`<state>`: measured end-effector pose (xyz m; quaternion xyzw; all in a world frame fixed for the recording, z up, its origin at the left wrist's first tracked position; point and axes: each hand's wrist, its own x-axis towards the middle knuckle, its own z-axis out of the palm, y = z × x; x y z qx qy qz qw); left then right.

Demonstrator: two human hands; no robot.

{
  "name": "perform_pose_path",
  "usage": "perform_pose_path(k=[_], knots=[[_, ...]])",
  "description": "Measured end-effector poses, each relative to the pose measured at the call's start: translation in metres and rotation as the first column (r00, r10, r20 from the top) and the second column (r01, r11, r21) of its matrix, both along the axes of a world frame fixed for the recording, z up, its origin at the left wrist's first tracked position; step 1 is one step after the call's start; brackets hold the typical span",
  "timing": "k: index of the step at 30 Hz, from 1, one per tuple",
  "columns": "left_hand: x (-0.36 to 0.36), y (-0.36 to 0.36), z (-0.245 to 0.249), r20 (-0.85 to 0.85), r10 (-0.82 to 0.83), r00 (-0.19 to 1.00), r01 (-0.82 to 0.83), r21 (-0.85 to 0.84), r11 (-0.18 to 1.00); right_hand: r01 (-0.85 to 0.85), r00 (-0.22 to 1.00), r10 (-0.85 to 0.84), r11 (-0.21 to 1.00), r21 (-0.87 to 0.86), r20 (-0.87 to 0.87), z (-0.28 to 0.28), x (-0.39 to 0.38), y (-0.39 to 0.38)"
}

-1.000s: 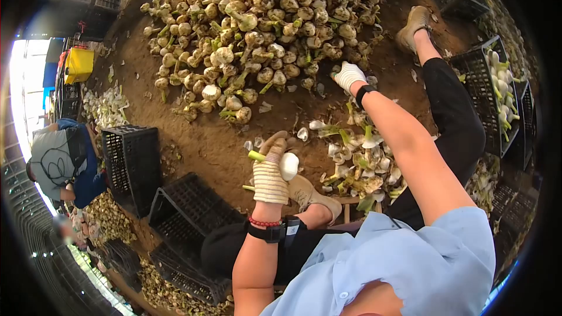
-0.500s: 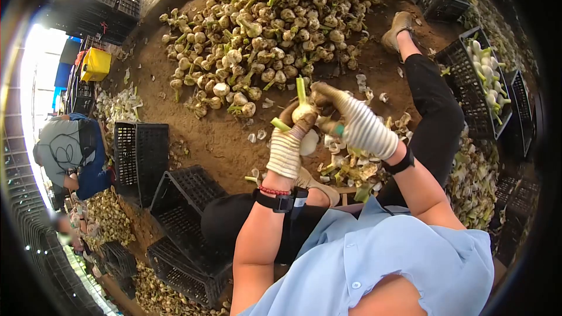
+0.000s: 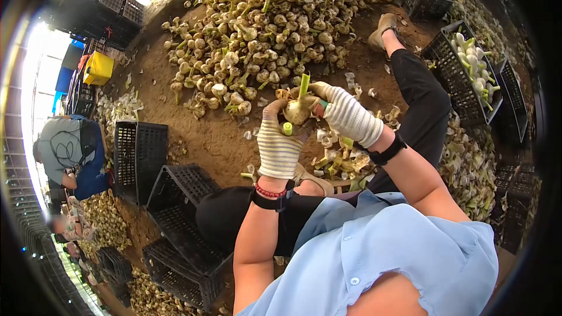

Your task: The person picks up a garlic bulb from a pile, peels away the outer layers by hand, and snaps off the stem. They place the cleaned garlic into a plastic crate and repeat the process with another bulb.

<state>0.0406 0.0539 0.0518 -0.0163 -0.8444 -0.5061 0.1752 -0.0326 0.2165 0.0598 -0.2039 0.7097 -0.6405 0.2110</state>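
Farthest left, a yellow container [image 3: 98,69] sits near stacked black crates [image 3: 88,9], and below it a person in a grey top [image 3: 67,149] bends forward. Just right of that person stands a black crate [image 3: 140,161], with an open crate [image 3: 184,213] tilted beside it and loose garlic [image 3: 108,220] heaped on the ground to their left. Toward the middle, the large pile of garlic bulbs [image 3: 263,44], stems and soil on them, lies on the brown dirt floor [image 3: 202,146]. Just below the pile, the gloved left hand [image 3: 280,143] is curled around the lower left side of a garlic bulb [image 3: 297,113], whose green stem points up; a second cut stem end [image 3: 287,128] sticks out at its palm. The gloved right hand [image 3: 353,118] is closed, its fingers at the bulb's right side and stem, with a small green and red piece [image 3: 320,107] between them, too covered to identify. Beneath the right hand lie peelings and stem scraps [image 3: 345,161]. Farther right, past the person's outstretched leg [image 3: 418,90], a tilted black crate [image 3: 453,85] holds clean white bulbs [image 3: 475,70], their stems showing green.
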Motion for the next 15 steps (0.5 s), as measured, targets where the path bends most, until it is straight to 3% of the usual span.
perform_pose_path(k=[2,5,7,9,11,13,15], knots=[[-0.002,-0.004,-0.014,0.087,-0.060,0.994,0.034,0.271,0.962,0.047,0.996,-0.050,0.998,0.051,0.072,0.005,0.002,0.001],[-0.004,-0.012,-0.028,0.109,-0.141,0.984,0.085,0.408,0.909,0.007,0.994,0.012,0.983,-0.184,0.106,0.007,0.001,0.000],[-0.005,-0.011,-0.029,0.085,-0.135,0.987,0.085,0.437,0.895,0.006,0.989,0.015,0.990,-0.137,0.150,0.010,-0.001,-0.007],[-0.005,-0.011,-0.022,0.083,-0.136,0.987,0.092,0.402,0.911,0.026,1.000,-0.026,0.998,-0.057,0.006,0.004,-0.002,-0.012],[-0.005,-0.015,-0.023,0.091,-0.131,0.987,0.086,0.385,0.919,0.030,0.999,-0.027,0.997,-0.073,0.039,0.006,-0.003,-0.014],[-0.005,-0.019,-0.021,0.099,-0.126,0.987,0.081,0.368,0.926,0.003,0.999,-0.001,0.999,0.050,-0.048,0.010,-0.004,-0.012],[-0.004,-0.020,-0.014,0.156,-0.198,0.968,0.087,0.532,0.843,-0.013,1.000,0.013,1.000,0.017,-0.013,0.008,-0.006,-0.008]])
